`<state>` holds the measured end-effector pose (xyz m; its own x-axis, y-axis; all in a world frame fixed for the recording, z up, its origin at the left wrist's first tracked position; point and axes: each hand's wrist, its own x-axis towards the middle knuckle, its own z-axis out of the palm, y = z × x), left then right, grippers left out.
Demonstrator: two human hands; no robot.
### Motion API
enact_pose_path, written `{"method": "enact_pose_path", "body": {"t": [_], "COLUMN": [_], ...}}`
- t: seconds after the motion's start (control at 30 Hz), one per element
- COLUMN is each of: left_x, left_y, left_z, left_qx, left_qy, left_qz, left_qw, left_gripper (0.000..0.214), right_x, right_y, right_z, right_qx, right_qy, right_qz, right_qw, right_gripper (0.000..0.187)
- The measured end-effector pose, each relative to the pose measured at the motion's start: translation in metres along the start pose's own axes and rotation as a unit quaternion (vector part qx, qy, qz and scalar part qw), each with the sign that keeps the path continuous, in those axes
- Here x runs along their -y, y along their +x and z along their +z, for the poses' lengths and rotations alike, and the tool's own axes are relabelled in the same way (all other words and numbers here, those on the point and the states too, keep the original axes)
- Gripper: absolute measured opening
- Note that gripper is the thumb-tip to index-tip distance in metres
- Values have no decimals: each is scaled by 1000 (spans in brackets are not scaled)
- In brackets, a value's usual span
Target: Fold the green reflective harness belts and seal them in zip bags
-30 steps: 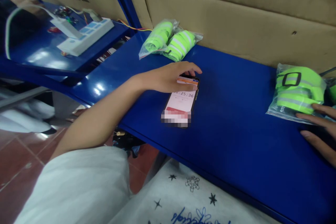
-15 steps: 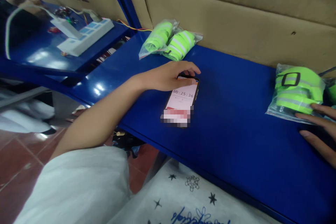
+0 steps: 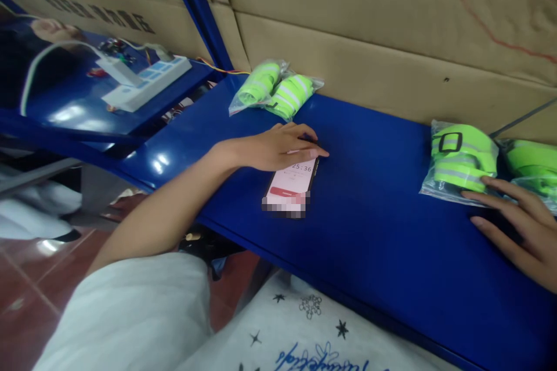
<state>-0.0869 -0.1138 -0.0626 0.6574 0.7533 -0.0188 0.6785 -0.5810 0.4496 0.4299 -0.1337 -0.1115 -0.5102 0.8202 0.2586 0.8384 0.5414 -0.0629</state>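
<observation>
My left hand (image 3: 278,148) lies over the upper part of a smartphone (image 3: 289,191), fingers stretched out across its screen and top edge. The phone rests face up on the blue table; its lit screen shows a timer, partly covered by my fingers, and a red button. At the right, my right hand (image 3: 517,220) has its fingers spread, with fingertips at the lower edge of a clear plastic bag (image 3: 463,159). Inside that bag is a rolled neon-yellow reflective strap with a black buckle. Whether those fingertips press on the bag, I cannot tell.
Two more bagged yellow reflective straps (image 3: 289,95) lie at the back of the blue table (image 3: 369,255). Another bag (image 3: 533,162) sits at far right. Cardboard (image 3: 348,29) stands behind. On the left table are a white power strip (image 3: 148,84) and another person's hand (image 3: 54,29).
My left hand has shifted over the phone, its fingers now flatter and covering part of the timer. The whole view has swung slightly right, showing more of my right hand and the far-right bag.
</observation>
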Motion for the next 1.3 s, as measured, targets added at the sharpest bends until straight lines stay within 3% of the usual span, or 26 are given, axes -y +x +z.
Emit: {"method": "enact_pose_path", "body": {"t": [0.1,0.53,0.77,0.87,1.07,1.3], "left_x": [-8,-12,-17,-16,-10,5], "left_y": [-1,2,-6,-6,1,8], "left_z": [0,-3,-5,-4,0,-1], "left_qx": [14,-5,-1,-15,-61,-104], "left_qy": [19,8,56,41,23,97], "left_qz": [-38,-50,-121,-118,-101,-127], "left_qw": [999,999,991,992,993,982], "left_gripper": [52,60,61,64,64,64], "right_x": [-2,3,4,7,15,20], "right_y": [1,4,4,5,8,10], "right_z": [-3,-5,-5,-6,-11,-8], "right_qx": [20,24,23,24,-50,-153], "right_qy": [37,54,56,57,25,-12], "right_qz": [-31,-36,-34,-35,-44,-51], "right_qw": [999,998,998,998,997,987], "right_gripper": [48,49,48,47,33,21]}}
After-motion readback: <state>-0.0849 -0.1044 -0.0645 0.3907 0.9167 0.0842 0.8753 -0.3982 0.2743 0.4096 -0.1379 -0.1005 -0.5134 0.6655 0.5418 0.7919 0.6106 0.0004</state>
